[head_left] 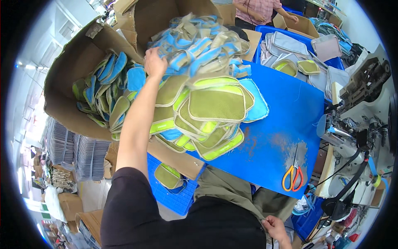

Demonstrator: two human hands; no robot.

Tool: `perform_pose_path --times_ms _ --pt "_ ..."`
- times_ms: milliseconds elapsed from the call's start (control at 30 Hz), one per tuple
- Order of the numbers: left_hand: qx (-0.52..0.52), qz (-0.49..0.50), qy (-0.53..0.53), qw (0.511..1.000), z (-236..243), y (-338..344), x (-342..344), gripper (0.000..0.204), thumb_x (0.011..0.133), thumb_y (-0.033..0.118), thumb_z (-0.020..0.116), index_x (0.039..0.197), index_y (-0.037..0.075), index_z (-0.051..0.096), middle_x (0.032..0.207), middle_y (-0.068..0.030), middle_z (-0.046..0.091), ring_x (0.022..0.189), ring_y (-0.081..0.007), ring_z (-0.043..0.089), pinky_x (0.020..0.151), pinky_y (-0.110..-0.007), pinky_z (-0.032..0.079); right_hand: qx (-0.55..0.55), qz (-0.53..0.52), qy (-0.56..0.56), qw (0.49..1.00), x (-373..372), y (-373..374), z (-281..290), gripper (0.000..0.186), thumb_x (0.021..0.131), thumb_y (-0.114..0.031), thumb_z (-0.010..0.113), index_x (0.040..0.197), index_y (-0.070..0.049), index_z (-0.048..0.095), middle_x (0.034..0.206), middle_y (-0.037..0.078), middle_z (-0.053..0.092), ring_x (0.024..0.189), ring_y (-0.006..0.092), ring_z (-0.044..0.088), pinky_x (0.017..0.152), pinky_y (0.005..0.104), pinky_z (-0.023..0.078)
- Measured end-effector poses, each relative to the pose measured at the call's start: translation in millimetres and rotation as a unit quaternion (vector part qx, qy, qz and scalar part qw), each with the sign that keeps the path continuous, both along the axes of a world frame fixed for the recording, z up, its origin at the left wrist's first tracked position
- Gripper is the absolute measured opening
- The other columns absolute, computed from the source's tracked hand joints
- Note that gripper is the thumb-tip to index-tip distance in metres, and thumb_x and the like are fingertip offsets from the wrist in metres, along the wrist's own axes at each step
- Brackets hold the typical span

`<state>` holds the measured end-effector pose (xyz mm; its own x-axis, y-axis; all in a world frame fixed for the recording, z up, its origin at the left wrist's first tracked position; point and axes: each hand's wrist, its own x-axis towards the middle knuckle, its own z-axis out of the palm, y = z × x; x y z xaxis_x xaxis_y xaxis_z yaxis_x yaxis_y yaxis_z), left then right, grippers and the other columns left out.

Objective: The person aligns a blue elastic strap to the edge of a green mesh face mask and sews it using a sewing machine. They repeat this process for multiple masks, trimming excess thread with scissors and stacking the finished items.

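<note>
My left hand (155, 63) reaches far forward to the left edge of a heap of blue-and-beige fabric strips (199, 45). Its fingers curl against the strips, and part of the heap is blurred. Below that heap, on the blue table (286, 99), lies a loose stack of olive-green mesh pouch pieces (217, 103) with lime trim. A light blue piece (253, 101) shows from under the stack. Low at my waist, my right hand (274, 228) has its fingers closed beside the olive trousers (232, 189); what they pinch is hidden.
Orange-handled scissors (293, 176) lie at the table's right front. Left stands a cardboard box (62, 91) of similar pieces. A blue bin (306, 39) of grey pieces is far right, near a sewing machine (344, 133). A person (255, 12) works at the back.
</note>
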<state>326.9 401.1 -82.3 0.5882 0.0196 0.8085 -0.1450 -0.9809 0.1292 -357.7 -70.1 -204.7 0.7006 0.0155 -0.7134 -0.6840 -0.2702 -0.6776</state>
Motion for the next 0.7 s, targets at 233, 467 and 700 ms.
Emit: perform_pose_path --times_ms 233,467,700 --pt "-0.146 0.055 0.226 0.962 -29.1 58.6 47.9 0.039 0.075 0.036 0.082 0.095 0.004 0.073 0.093 -0.0157 0.074 0.086 -0.0321 0.070 0.082 -0.044 0.055 -0.057 -0.022 -0.038 0.997 33.5 11.2 30.2 0.017 0.094 -0.016 0.073 0.098 0.000 0.069 0.075 0.005 0.068 0.065 0.0103 0.058 0.060 0.0286 0.048" --pt "-0.391 -0.175 0.053 0.902 102.1 8.9 -2.8 0.038 0.083 0.019 0.078 0.112 -0.002 0.065 0.099 -0.0097 0.069 0.092 -0.0171 0.065 0.083 -0.031 0.052 -0.092 -0.076 -0.181 0.976 90.8 13.1 62.4 0.016 0.089 -0.007 0.075 0.102 0.001 0.070 0.087 0.008 0.067 0.074 0.0144 0.063 0.068 0.0290 0.051" --pt "-0.443 -0.411 0.407 0.685 191.6 -115.7 -153.0 0.032 0.090 0.024 0.073 0.113 0.004 0.065 0.091 -0.0019 0.066 0.076 -0.0112 0.057 0.068 -0.027 0.046 -0.100 -0.057 -0.478 0.871 204.5 45.7 139.7 0.021 0.085 -0.001 0.076 0.106 0.000 0.070 0.093 0.012 0.069 0.083 0.0216 0.065 0.077 0.0324 0.053"
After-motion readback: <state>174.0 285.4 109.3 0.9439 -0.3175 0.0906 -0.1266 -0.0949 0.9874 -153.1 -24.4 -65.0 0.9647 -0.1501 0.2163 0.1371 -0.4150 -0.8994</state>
